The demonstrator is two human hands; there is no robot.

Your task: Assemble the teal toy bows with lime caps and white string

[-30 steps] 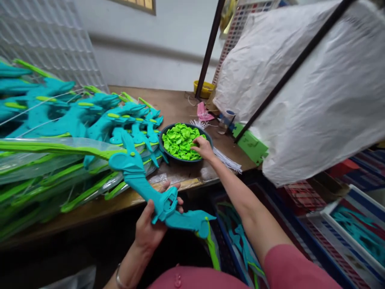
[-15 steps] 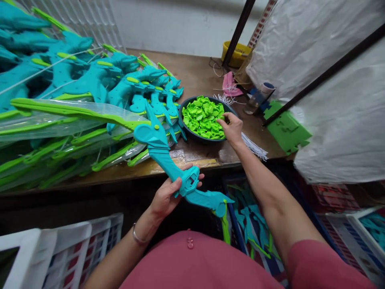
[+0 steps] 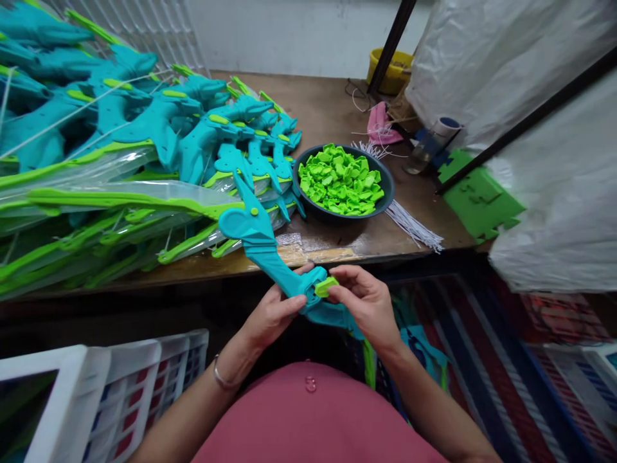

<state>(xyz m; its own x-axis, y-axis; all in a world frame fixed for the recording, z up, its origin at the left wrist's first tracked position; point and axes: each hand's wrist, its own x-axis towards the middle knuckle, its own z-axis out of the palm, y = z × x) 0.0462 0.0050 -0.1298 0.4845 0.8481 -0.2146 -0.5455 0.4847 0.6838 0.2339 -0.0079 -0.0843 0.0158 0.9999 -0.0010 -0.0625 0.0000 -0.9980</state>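
- We hold the blue frame in the left hand, thumb in front and fingers behind, close beside the opening; this grip appears chosen to steady the frame and leave the opening exposed.
- We pinch one small green piece between the thumb and fingertips of the right hand. The piece is at the opening; we cannot tell whether it touches the rim.
- We locate the frame in front of the body, across the near edge of the table, tilted, with its long green arm extending left over the stack. This position probably gives both hands room.
- We find the bowl of loose green pieces near the table edge, presumably for easy reach.
- We note stacked blue and green frames left of the bowl, some parts under clear wrap.
- We see white ties beside the bowl; a pink cloth and a yellow tub stand farther back.
- We identify a pale wall behind, white sheeting at right and a white crate below left.
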